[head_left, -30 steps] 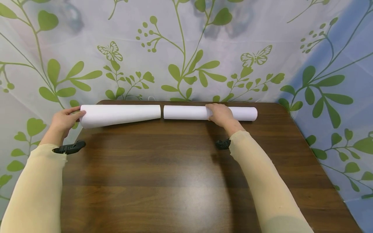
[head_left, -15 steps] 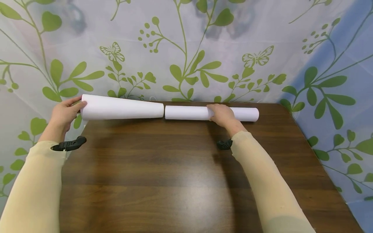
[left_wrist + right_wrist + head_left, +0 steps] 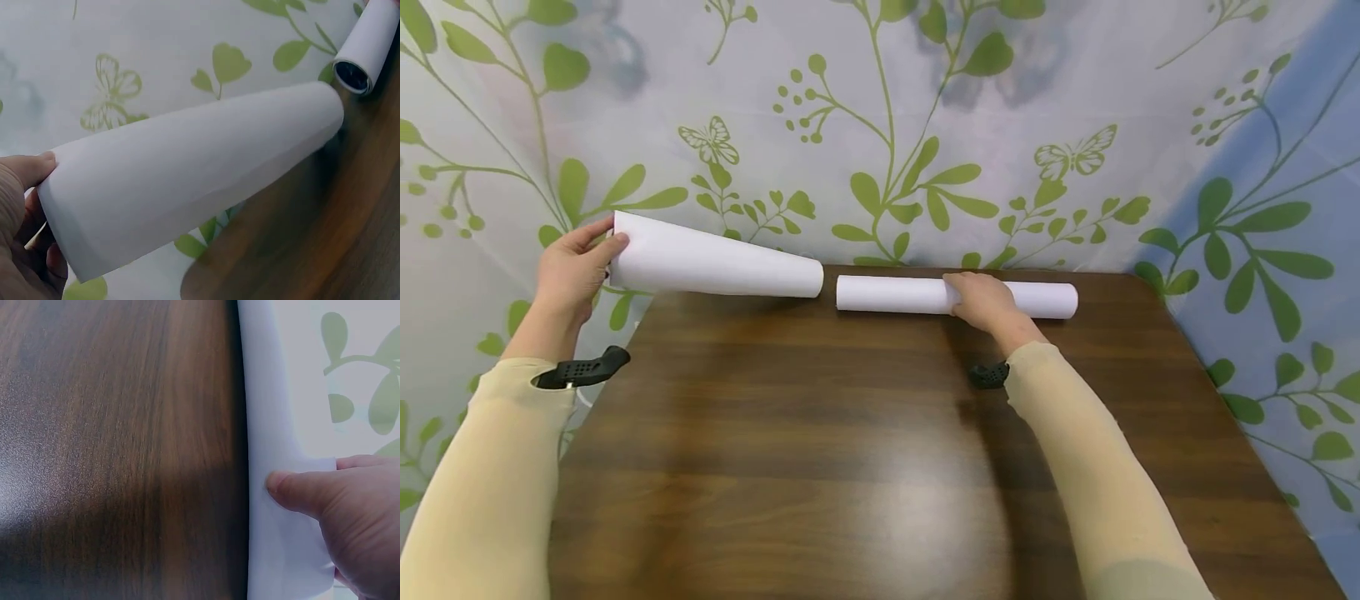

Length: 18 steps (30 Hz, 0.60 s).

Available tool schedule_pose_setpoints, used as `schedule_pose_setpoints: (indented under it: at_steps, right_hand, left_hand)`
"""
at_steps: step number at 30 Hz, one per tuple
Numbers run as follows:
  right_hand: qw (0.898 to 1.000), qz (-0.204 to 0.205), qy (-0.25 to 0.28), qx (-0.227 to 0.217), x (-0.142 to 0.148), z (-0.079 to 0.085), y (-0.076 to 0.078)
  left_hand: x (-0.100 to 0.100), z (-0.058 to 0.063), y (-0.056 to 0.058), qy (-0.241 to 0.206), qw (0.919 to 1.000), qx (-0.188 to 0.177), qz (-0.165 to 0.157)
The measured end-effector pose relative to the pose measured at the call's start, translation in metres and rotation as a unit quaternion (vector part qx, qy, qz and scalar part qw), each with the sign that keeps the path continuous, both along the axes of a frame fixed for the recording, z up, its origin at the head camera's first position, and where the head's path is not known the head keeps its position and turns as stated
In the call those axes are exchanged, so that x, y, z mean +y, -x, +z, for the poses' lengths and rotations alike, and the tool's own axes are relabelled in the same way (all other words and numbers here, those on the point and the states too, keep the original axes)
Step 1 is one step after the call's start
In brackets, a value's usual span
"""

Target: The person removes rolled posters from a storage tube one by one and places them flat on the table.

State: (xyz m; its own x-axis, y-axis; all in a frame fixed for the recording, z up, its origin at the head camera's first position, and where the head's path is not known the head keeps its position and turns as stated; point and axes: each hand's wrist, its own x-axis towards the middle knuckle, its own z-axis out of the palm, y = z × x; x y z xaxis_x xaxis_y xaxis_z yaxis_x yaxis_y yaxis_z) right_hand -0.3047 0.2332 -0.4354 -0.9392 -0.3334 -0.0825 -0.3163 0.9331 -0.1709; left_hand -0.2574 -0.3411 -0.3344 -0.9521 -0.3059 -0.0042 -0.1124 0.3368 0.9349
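Observation:
My left hand (image 3: 571, 271) pinches the wide end of a white paper roll (image 3: 715, 260) that flares like a cone. Its wide end is lifted off the table at the left, while the narrower end hangs low near the back edge. In the left wrist view the thumb (image 3: 37, 169) lies on the outside of the paper and the other fingers are at the open end. My right hand (image 3: 988, 304) grips a second white paper roll (image 3: 887, 295), a straight tube lying along the back of the table. A small gap separates the two rolls.
The brown wooden table (image 3: 820, 417) ends just behind the rolls. A white curtain (image 3: 775, 50) with green leaves and butterflies hangs behind it and on both sides. Black straps (image 3: 583, 371) sit at both wrists.
My left hand has raised the wide end of the flared roll, which now tilts upward to the left. The gap between the rolls has widened slightly. My right hand stays on its roll.

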Motion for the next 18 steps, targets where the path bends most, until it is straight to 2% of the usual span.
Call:
schedule_pose_setpoints:
  at_steps: [6, 10, 18]
  right_hand:
    - [1.000, 0.004, -0.013, 0.002, 0.001, -0.002, 0.000]
    - [1.000, 0.005, -0.019, 0.000, 0.001, -0.002, -0.003]
    - [1.000, -0.003, -0.001, -0.013, -0.002, 0.002, -0.008]
  left_hand:
    - [0.012, 0.014, -0.007, -0.045, 0.9983, 0.037, 0.004]
    - [0.020, 0.020, -0.011, -0.056, 0.9971, 0.051, 0.007]
    - [0.030, 0.031, -0.019, -0.092, 0.9922, 0.082, 0.014]
